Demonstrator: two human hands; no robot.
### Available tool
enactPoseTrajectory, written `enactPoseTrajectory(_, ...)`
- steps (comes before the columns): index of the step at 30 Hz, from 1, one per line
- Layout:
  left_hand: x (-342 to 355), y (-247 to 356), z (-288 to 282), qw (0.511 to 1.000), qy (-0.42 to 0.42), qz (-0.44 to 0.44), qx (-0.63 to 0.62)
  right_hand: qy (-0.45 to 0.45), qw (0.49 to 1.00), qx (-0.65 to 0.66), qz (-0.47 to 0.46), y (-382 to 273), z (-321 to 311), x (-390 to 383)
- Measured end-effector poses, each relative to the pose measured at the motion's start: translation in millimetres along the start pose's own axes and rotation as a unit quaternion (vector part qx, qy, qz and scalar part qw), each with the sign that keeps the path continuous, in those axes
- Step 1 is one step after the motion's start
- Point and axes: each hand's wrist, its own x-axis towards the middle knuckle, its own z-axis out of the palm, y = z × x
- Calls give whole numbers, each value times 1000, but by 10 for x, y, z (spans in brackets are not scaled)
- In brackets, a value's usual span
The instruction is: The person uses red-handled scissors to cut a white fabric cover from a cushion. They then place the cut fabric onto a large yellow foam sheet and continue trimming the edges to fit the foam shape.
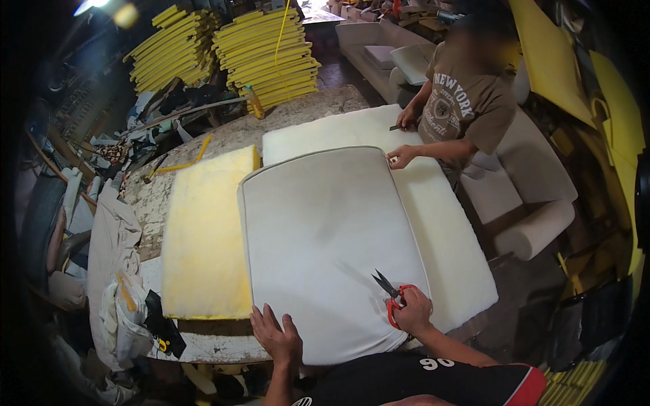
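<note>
A large cushion cover (325, 223) of pale grey fabric, edged with darker piping, lies flat in front of me over foam pieces on the worktable. My right hand (412, 312) grips red-handled scissors (394, 292) above the cover's near right corner, blades parted a little and pointing away from me. My left hand (276, 336) rests at the cover's near left edge, fingers spread, holding nothing. Across the table a co-worker's hand (404, 156) touches the cover's far right corner. The co-worker's other hand (407, 119) holds a small dark object I cannot make out.
Yellowish padded foam (206, 233) lies left of the cover; a white padded slab (460, 250) extends under it on the right. Stacked yellow foam strips (267, 54) stand behind the table (152, 216). A beige sofa (535, 196) is at the right. Fabric scraps (125, 318) hang at the left.
</note>
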Motion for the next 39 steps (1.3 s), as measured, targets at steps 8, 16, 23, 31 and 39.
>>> enactPoseTrajectory(8,34,-195,138,999,-4,21,-39,15,999,-41,13,-61,87,9)
enactPoseTrajectory(16,45,-369,272,994,6,56,-98,28,996,-84,-1,-71,152,22)
enactPoseTrajectory(23,58,-402,326,991,29,77,-107,36,996,-74,32,-93,184,1)
enactPoseTrajectory(31,41,-419,341,988,49,73,-129,36,995,-89,36,-84,201,-25)
enactPoseTrajectory(39,57,-354,275,985,27,65,-160,61,995,-82,20,-61,218,-22)
